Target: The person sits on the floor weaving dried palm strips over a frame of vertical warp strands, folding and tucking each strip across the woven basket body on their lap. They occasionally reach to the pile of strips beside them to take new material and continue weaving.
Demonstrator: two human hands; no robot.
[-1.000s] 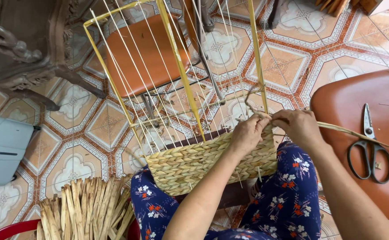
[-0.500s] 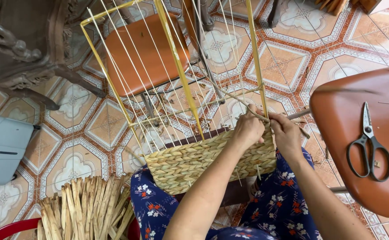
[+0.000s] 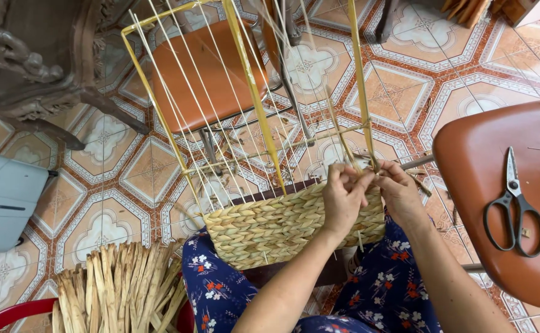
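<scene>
Both hands, left hand and right hand, pinched together on strand at basket rim's 3 o'clock corner; keep it taut, pack weave tight against yellow frame

Coarse woven straw basket, thin yellow metal frame, glossy brown seat, black-handled steel scissors

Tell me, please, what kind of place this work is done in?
Probably a home used as a small craft workshop: a patterned orange and white tiled floor, a dark carved wooden furniture piece, and a bundle of dried straw-coloured reed strips beside the half-woven basket on a yellow wire frame.
</scene>
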